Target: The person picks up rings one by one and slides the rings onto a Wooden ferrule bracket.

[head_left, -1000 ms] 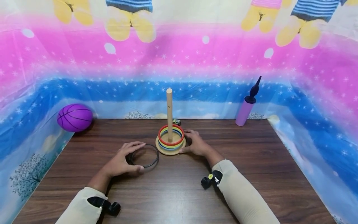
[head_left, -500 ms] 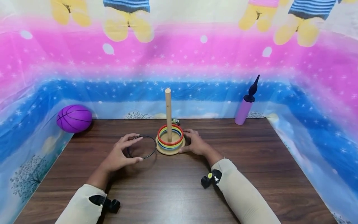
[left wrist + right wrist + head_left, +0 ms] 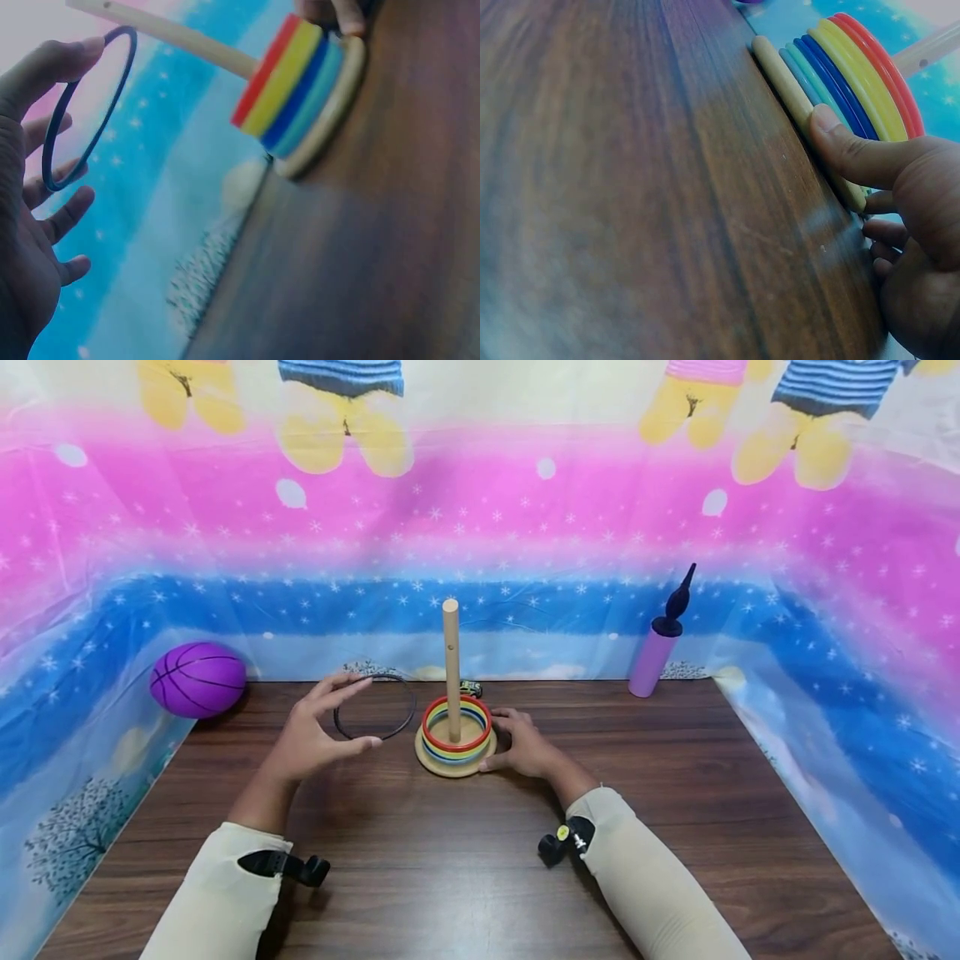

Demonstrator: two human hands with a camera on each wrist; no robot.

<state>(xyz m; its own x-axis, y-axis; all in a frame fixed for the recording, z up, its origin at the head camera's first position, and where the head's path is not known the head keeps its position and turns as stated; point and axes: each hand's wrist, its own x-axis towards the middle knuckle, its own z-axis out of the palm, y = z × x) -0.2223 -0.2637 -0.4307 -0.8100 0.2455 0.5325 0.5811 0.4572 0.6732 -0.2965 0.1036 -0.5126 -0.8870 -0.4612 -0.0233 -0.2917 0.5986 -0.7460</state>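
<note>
My left hand (image 3: pixel 311 731) holds a thin black ring (image 3: pixel 413 703) between thumb and fingers, up off the table and left of a wooden ring-toss stand. In the left wrist view the ring (image 3: pixel 48 154) tilts, with the thumb at its upper edge and the lower fingers spread. The stand has an upright peg (image 3: pixel 452 668) and a round base (image 3: pixel 450 772). Stacked around the peg are red (image 3: pixel 457 748), yellow, blue and teal rings. My right hand (image 3: pixel 528 747) grips the base's right edge; its thumb (image 3: pixel 847 150) presses the rim near the lowest rings.
A small toy car (image 3: pixel 471 688) sits behind the stand. At the back left lies a purple basketball (image 3: pixel 198 680), and a purple hand pump (image 3: pixel 654 660) stands at the back right. A printed cloth backdrop (image 3: pixel 555 552) surrounds the wooden table (image 3: pixel 465 877).
The left hand has lifted the black ring from low over the table, moving it up and slightly away. The right hand keeps its grip on the base.
</note>
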